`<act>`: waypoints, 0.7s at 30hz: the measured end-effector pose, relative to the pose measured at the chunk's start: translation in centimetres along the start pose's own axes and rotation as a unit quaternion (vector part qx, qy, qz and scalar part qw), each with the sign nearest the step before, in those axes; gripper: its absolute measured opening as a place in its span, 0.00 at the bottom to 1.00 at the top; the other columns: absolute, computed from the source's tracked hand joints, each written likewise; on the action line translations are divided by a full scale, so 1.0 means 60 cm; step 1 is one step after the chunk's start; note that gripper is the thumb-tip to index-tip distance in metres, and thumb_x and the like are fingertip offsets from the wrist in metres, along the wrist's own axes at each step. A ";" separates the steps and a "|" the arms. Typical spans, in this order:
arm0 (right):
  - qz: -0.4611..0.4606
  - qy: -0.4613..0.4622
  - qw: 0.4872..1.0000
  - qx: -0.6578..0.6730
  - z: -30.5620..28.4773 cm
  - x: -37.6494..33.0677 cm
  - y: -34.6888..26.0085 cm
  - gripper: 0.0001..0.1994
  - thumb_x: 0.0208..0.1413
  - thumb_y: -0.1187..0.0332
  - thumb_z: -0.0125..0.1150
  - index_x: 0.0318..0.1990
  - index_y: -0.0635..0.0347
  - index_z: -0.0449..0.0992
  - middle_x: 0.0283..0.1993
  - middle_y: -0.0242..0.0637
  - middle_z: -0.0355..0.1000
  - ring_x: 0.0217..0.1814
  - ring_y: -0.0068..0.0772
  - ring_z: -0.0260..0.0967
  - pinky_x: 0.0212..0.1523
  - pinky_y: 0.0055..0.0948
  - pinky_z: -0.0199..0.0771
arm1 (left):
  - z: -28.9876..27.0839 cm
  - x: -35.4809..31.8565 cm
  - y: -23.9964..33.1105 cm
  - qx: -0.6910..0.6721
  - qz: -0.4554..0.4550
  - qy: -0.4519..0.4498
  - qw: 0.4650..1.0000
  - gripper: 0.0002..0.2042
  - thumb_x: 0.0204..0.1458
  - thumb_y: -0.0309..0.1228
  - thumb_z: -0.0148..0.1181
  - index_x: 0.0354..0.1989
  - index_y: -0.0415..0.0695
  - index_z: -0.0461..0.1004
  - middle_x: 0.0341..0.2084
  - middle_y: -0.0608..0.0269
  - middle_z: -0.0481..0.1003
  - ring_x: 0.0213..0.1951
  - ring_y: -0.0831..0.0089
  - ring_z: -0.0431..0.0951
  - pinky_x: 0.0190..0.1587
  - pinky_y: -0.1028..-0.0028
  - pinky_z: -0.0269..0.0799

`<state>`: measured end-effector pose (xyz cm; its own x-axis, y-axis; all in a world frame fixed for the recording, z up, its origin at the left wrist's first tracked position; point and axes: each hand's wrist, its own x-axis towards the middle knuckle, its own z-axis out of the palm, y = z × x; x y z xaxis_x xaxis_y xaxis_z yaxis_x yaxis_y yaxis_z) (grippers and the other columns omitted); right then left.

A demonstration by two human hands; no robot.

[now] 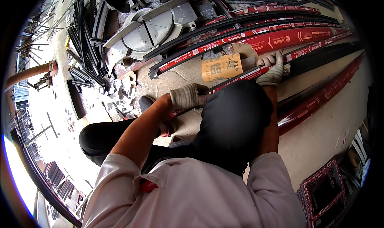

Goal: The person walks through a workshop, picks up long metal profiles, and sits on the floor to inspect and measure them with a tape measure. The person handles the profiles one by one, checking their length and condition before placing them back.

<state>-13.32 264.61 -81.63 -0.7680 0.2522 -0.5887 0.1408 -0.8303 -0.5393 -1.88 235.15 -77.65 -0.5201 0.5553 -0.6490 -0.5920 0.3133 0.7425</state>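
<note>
A long, dark metal profile with red printed film (236,78) runs from beside my left shoe up toward the far right, passing in front of my bent knee (236,120). My right hand (272,69), in a striped knit glove with bare fingertips, is closed around the profile beyond the knee. My left hand (185,97), gloved alike, grips the same profile on the knee's left side; the knee partly hides its fingers. Just past the profile, between the two hands, lies an orange-yellow printed sheet (222,68).
A silver cutting saw with a round table (148,30) stands at the far left. More red-filmed profiles (280,40) lie beyond my hands, and another (324,94) to the right. Metal offcuts (120,94) litter the floor at left. Red-filmed frames (324,188) stand at lower right.
</note>
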 end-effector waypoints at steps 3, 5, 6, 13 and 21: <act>-0.016 -0.074 0.997 0.014 -0.029 0.048 -0.031 0.14 0.64 0.55 0.59 0.31 0.50 0.68 0.20 0.17 0.51 0.19 0.16 0.46 0.23 0.24 0.56 | 0.013 0.064 -0.029 -0.011 0.089 0.025 0.996 0.19 0.56 0.37 0.69 0.49 0.35 0.77 0.32 0.63 0.79 0.35 0.78 0.75 0.39 0.74 0.73; -0.036 -0.010 0.999 -0.015 -0.022 0.064 -0.036 0.12 0.63 0.56 0.61 0.32 0.50 0.70 0.22 0.19 0.59 0.20 0.18 0.52 0.24 0.23 0.61 | 0.026 0.090 -0.011 0.079 0.092 0.071 0.990 0.19 0.56 0.39 0.68 0.48 0.37 0.77 0.35 0.59 0.80 0.38 0.73 0.77 0.43 0.71 0.74; -0.044 0.015 0.999 -0.021 -0.037 0.087 -0.045 0.12 0.62 0.57 0.62 0.32 0.50 0.71 0.23 0.20 0.62 0.21 0.18 0.55 0.25 0.22 0.63 | 0.032 0.101 0.004 0.125 0.093 0.090 0.984 0.19 0.56 0.39 0.68 0.48 0.37 0.77 0.36 0.58 0.81 0.40 0.70 0.79 0.45 0.69 0.74; 0.095 0.102 0.960 -0.244 -0.129 0.115 0.022 0.16 0.59 0.53 0.65 0.45 0.54 0.75 0.41 0.31 0.75 0.40 0.31 0.72 0.44 0.38 0.76 | 0.041 0.157 0.054 0.364 -0.011 0.159 0.917 0.21 0.57 0.46 0.59 0.46 0.39 0.77 0.41 0.40 0.80 0.48 0.48 0.80 0.52 0.58 0.74; 0.176 0.149 0.912 -0.340 -0.156 0.134 0.081 0.37 0.52 0.41 0.68 0.66 0.46 0.65 0.63 0.32 0.66 0.64 0.35 0.61 0.64 0.40 0.66 | -0.010 0.037 -0.096 0.313 -0.027 0.262 0.912 0.22 0.57 0.44 0.60 0.49 0.36 0.75 0.44 0.42 0.78 0.47 0.46 0.79 0.50 0.58 0.75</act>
<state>-12.96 267.23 -94.61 -0.4104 0.2377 -0.8804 0.7786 -0.4113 -0.4740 0.00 234.12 -83.47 -0.8208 0.1323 -0.5557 -0.2435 0.7990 0.5499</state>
